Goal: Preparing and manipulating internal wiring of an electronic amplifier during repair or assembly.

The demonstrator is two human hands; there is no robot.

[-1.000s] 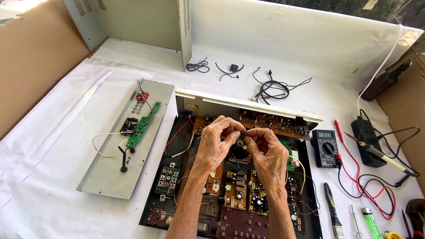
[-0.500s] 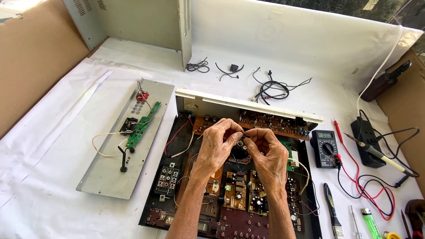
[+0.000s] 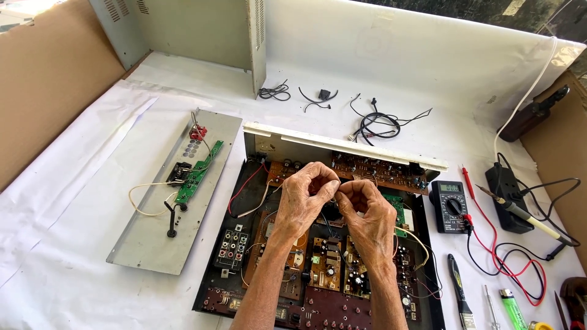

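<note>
An opened electronics chassis (image 3: 263,153) with several brown and green circuit boards lies in front of me on white paper. Both my hands hover over its middle, fingertips almost meeting. My left hand (image 3: 304,205) and my right hand (image 3: 365,211) each pinch a thin pale wire (image 3: 335,194) that runs between them above a dark round part. What the wire joins to is hidden by my fingers.
A grey metal panel (image 3: 153,238) with a small green board (image 3: 197,174) lies to the left. A multimeter (image 3: 449,206) with red and black leads, a soldering iron (image 3: 520,211), a brush, a screwdriver and a green lighter (image 3: 512,307) sit right. Loose black cables (image 3: 379,125) lie behind.
My hands stay above the chassis middle; the fingers shift slightly on the wire. Nothing else has moved.
</note>
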